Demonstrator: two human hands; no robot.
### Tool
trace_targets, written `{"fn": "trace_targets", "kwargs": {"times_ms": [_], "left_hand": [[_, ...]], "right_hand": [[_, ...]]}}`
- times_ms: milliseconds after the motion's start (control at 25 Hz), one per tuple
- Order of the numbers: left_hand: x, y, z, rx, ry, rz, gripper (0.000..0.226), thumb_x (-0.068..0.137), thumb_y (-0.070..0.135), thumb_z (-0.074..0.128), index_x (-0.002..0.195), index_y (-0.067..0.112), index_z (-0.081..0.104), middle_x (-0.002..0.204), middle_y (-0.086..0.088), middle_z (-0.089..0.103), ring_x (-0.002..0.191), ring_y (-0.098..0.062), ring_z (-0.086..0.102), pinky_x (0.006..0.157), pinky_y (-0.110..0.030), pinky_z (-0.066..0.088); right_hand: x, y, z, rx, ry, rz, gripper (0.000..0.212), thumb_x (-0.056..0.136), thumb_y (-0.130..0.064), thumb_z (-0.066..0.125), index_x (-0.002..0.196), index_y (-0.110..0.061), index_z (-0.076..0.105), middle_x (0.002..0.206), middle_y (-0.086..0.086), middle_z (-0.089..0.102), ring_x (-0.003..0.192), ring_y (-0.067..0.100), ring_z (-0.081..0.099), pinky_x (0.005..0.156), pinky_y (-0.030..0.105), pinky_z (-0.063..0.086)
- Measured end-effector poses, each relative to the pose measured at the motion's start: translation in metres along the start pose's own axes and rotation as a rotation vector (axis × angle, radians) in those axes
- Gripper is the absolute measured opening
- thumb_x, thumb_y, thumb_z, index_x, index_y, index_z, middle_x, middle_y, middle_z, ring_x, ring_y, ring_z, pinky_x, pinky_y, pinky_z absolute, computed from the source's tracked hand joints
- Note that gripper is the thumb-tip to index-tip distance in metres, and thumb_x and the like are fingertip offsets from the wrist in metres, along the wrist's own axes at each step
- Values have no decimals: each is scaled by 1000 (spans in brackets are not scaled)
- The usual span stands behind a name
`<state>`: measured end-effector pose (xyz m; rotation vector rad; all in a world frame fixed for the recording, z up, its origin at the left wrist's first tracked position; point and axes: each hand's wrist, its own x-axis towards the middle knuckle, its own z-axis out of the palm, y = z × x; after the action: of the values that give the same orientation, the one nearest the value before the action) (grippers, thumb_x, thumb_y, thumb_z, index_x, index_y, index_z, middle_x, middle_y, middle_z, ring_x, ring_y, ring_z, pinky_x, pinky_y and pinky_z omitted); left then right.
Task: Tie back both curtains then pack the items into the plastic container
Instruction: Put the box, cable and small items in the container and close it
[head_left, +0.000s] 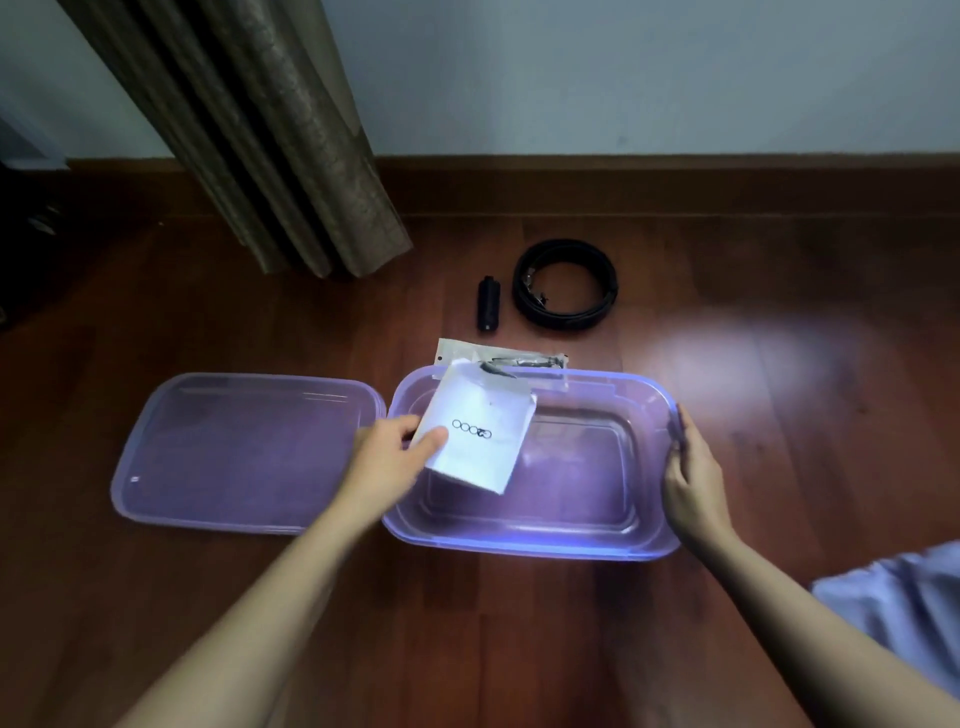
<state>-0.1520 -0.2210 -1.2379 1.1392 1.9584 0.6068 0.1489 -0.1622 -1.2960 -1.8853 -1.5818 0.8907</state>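
Note:
A clear purple plastic container (535, 543) lies open on the wooden floor in front of me. My left hand (392, 452) holds a white packet (480, 431) with a black logo, tilted over the container's left side. My right hand (693, 478) grips the container's right rim. Behind the container a clear bag with black parts (519, 358) lies flat on the floor. Farther back are a small black cylinder (489, 304) and a coiled black cable (565, 283). A brown curtain (270, 145) hangs gathered at the back left.
The container's lid (244, 452) lies flat to its left. A pale wall and wooden skirting (675, 184) run along the back. A bit of light blue cloth (904, 597) shows at the lower right.

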Motion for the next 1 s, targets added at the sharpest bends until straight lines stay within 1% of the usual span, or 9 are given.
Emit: {"fn": "trace_targets", "kwargs": {"times_ms": [160,240,320,400,480,560,680,840,1000], "left_hand": [[-7,2,24,257,184,-83,33,95,33,48,93,3,63,91,-20,68,79,-34,55,64,-31,34],[-5,3,33,351,195,-106,37,97,32,43,116,2,54,110,-23,65,95,-40,59,70,-36,41],[-4,3,39,451,190,-20,50,98,31,40,141,7,32,135,-20,51,114,-41,54,84,-43,46],[-7,-1,47,561,172,121,65,96,47,30,150,17,13,157,-12,19,138,-38,30,102,-47,39],[-10,-9,55,657,36,164,85,79,71,16,150,28,0,159,-5,-12,147,-33,-4,114,-48,22],[-9,-18,61,688,-117,123,96,74,80,23,149,30,-7,156,-1,-27,144,-31,-21,115,-48,19],[-2,-20,63,693,-153,110,86,87,63,41,151,23,-1,157,-6,-21,145,-34,-16,112,-48,29],[8,-25,51,916,14,327,83,71,55,70,137,10,47,145,-28,37,136,-47,29,103,-53,38],[9,-27,46,921,-145,234,80,90,54,44,151,17,7,157,-21,-5,145,-39,-8,118,-45,9]], "right_hand": [[0,4,-1,-1,-9,1,64,81,-24,24,142,-7,35,141,15,46,130,31,44,104,35,34],[1,5,0,2,-11,4,60,84,-22,26,142,-7,35,142,15,46,130,30,44,105,36,33],[2,6,0,-2,-7,6,51,91,-14,30,142,-7,35,142,16,46,130,32,44,104,37,34],[2,7,0,-4,-3,-1,50,92,-10,31,142,-7,35,141,16,46,129,32,44,104,37,34],[2,7,0,-2,-6,1,49,93,-9,31,142,-7,35,141,16,46,130,32,44,104,37,34],[1,6,0,2,-9,-6,55,88,-18,29,142,-7,35,142,15,45,130,30,44,104,34,33],[2,6,0,6,-5,-10,60,84,-21,27,142,-7,36,142,14,45,130,30,44,103,32,33],[1,8,1,5,6,-17,53,90,-14,29,142,-8,36,142,14,45,131,30,43,104,34,33],[1,7,2,6,7,-10,62,82,-23,26,142,-9,36,142,13,45,131,29,43,103,31,33]]}}
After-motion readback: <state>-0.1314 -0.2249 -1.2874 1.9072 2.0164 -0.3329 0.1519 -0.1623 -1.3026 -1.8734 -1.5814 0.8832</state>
